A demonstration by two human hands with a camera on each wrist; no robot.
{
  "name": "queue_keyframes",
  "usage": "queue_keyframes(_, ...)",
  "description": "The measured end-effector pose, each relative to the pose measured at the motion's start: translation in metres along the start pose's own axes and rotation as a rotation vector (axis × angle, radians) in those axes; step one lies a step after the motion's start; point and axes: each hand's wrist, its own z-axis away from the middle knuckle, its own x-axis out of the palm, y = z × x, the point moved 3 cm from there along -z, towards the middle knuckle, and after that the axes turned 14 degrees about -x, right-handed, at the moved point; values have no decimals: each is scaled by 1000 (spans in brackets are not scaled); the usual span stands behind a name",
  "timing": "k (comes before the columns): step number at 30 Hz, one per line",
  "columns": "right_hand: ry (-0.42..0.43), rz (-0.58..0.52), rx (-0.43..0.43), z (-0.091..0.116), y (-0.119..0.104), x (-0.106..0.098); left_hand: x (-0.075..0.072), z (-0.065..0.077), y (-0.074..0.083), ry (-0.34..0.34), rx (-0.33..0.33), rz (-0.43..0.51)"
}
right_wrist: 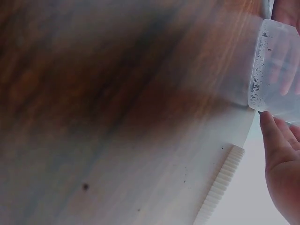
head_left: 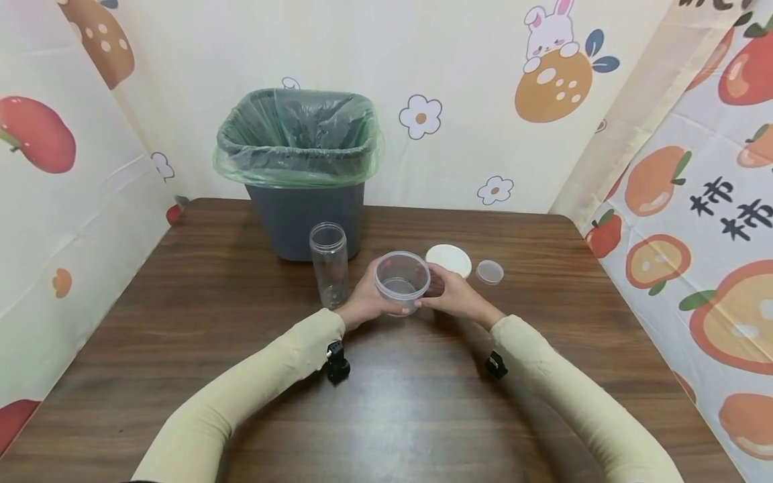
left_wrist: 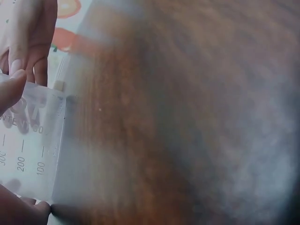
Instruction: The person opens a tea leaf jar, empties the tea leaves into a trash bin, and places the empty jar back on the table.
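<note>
A clear plastic measuring cup (head_left: 400,288) with a round rim stands upright at the middle of the table, held from both sides. My left hand (head_left: 370,295) grips its left side, thumb along the front. On the other side my right hand (head_left: 453,293) holds it, thumb at the front and fingers behind. Printed marks of 100, 200 and 300 show on the cup's wall (left_wrist: 28,140) in the left wrist view. Dark specks dot the base of the cup (right_wrist: 262,70) in the right wrist view.
Left of the cup stands a tall clear plastic jar (head_left: 331,272) without a lid. A white ribbed lid (head_left: 449,258) and a small clear lid (head_left: 490,272) lie behind the right hand. A dark bin (head_left: 308,218) with a green liner stands at the back left of the wooden table (head_left: 181,322).
</note>
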Motion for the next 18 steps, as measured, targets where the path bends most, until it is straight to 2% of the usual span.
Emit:
queue_keyframes(4, -1, -20, 16, -3, 2, 1, -2, 2, -1, 4, 3, -8)
queue_keyframes(9, -34, -10, 16, -5, 4, 1, -6, 11, -3, 24, -73, -26)
queue_keyframes(12, -76, 48, 34, -1, 3, -3, -7, 22, 0, 59, -128, -63)
queue_keyframes(16, -110, 149, 59, 8, -6, -17, -13, 41, 14, 103, -142, -135)
queue_keyframes(18, -118, 195, 75, 14, -14, -28, -16, 55, 26, 90, -122, -164)
